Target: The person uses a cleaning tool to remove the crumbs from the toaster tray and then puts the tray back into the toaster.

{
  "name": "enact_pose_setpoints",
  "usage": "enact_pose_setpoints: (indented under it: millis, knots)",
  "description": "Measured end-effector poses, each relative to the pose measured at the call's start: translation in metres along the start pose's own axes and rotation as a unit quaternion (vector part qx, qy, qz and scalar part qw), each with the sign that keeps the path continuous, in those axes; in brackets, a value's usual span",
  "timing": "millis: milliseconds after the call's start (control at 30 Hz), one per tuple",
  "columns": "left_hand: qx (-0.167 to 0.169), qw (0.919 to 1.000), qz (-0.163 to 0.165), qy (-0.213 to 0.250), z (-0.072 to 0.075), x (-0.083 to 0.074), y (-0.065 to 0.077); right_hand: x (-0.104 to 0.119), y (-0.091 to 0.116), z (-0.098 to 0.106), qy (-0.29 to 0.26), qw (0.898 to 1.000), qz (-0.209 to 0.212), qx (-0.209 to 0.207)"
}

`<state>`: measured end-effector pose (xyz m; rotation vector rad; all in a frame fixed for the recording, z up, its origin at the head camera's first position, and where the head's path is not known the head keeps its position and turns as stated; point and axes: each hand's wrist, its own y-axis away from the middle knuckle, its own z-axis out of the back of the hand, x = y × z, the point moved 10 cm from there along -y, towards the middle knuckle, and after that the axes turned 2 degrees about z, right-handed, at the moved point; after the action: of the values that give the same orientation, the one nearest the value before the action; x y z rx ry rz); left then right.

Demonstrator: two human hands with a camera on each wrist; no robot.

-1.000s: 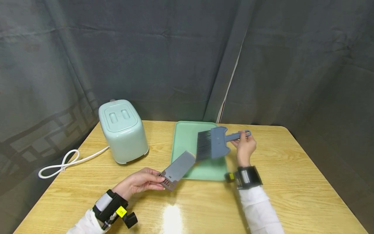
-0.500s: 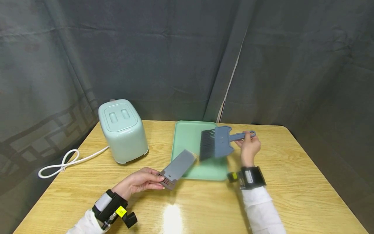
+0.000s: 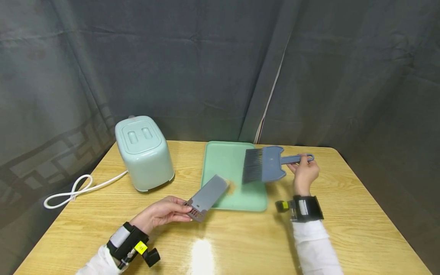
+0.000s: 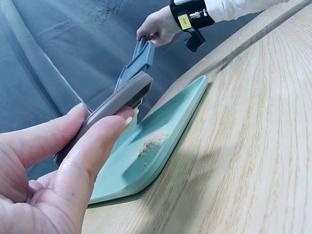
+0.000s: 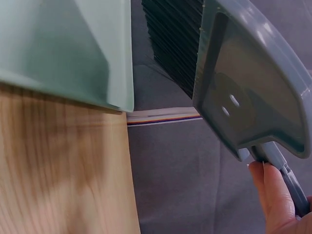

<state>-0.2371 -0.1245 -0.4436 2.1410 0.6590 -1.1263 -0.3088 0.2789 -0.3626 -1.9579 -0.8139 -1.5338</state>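
Observation:
My left hand (image 3: 166,212) pinches the slotted end of a flat grey crumb tray (image 3: 210,192) between thumb and fingers. The crumb tray is tilted, its far end above a green serving tray (image 3: 220,156). Pale brown crumbs (image 4: 152,143) lie in a small heap on the green tray, close to that end. My right hand (image 3: 305,173) grips the handle of a blue-grey brush (image 3: 273,164) with long dark bristles (image 3: 253,165). The brush is held above the right side of the green tray, its bristles pointing left. In the right wrist view the bristles appear apart from the tray.
A pale green toaster (image 3: 146,160) with a lid on top stands at the back left. Its white cord (image 3: 79,191) is looped on the wooden table (image 3: 343,214). A dark grey curtain (image 3: 192,76) hangs behind the table's far edge.
My right hand has moved right with the brush, and the crumbs on the green tray now show in the head view. The left hand and the crumb tray have barely shifted.

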Motion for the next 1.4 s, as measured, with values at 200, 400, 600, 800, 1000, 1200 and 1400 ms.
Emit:
enact_pose_setpoints:
  millis: [200, 400, 600, 800, 1000, 1200, 1400]
  knots:
    - [0.001, 1.0000, 0.001, 0.003, 0.002, 0.000, 0.000, 0.004, -0.002, 0.005, -0.041, 0.999, -0.015, -0.009]
    - [0.003, 1.0000, 0.000, 0.005, 0.003, 0.000, 0.000, 0.016, 0.002, 0.004, -0.068, 0.997, -0.009, -0.017]
    - [0.007, 1.0000, 0.000, 0.002, 0.000, -0.002, -0.002, 0.028, 0.012, -0.007, -0.095, 0.995, 0.007, -0.010]
    - [0.004, 1.0000, -0.001, -0.007, -0.003, -0.003, -0.004, 0.028, 0.033, -0.031, -0.103, 0.994, 0.013, 0.037]
    - [0.005, 1.0000, 0.004, 0.000, -0.003, -0.002, -0.005, 0.019, 0.053, -0.050, -0.077, 0.994, 0.010, 0.079]
    - [0.005, 1.0000, 0.005, 0.002, -0.004, -0.002, -0.006, 0.010, 0.066, -0.064, -0.077, 0.992, -0.008, 0.095]
    - [0.007, 0.9999, 0.007, -0.004, -0.006, -0.002, -0.006, -0.001, 0.080, -0.078, -0.044, 0.992, -0.016, 0.116]
